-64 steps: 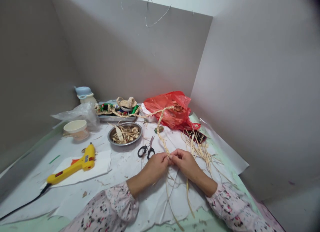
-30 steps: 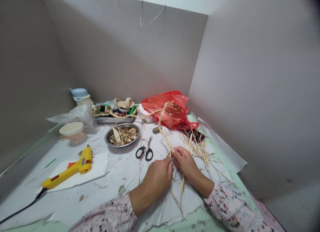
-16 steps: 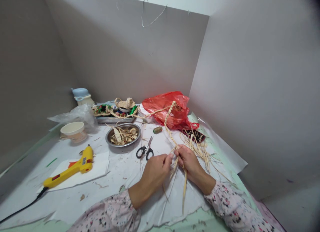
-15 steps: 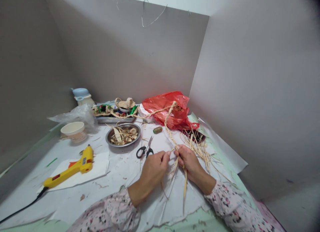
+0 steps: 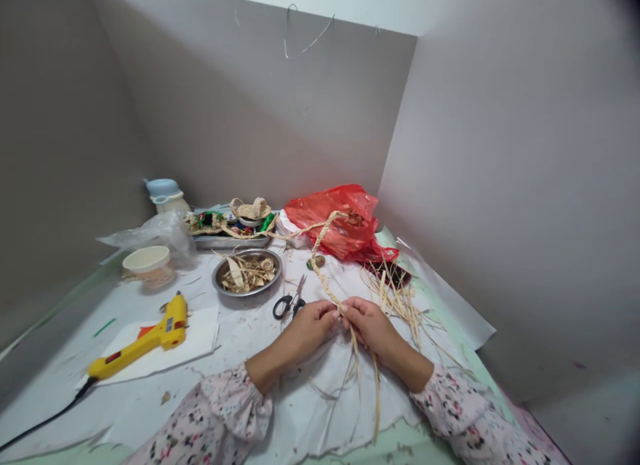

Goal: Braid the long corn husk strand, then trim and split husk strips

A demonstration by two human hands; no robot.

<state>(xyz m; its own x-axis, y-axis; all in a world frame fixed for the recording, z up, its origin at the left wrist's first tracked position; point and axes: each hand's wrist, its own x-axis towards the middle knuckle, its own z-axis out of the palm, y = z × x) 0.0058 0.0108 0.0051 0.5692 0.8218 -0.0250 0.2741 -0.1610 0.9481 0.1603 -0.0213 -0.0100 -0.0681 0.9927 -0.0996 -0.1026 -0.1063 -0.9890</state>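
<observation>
A pale straw braid point(image 5: 324, 278) runs from the back tray down to my two hands, its finished part curving up in front of the red bag. My left hand point(image 5: 313, 326) pinches the braid's working end from the left. Close against it, my right hand point(image 5: 367, 325) grips the same end between thumb and fingers. Loose straw strands point(image 5: 376, 391) hang below both hands towards the table's front. Black-handled scissors point(image 5: 289, 305) lie just beyond my left hand. A pile of loose straw point(image 5: 405, 305) is spread to the right of my right hand.
A yellow glue gun point(image 5: 150, 341) lies on paper at the left. Behind stand a metal bowl point(image 5: 217, 285) of straw scraps, a white tub point(image 5: 147, 259) and a tray point(image 5: 205, 242) of woven pieces. A red plastic bag point(image 5: 345, 231) and thread spool point(image 5: 317, 261) sit further back.
My hands have come closer together at the braid and shifted slightly. The braid's upper part has swung left and sagged lower, now passing in front of the thread spool.
</observation>
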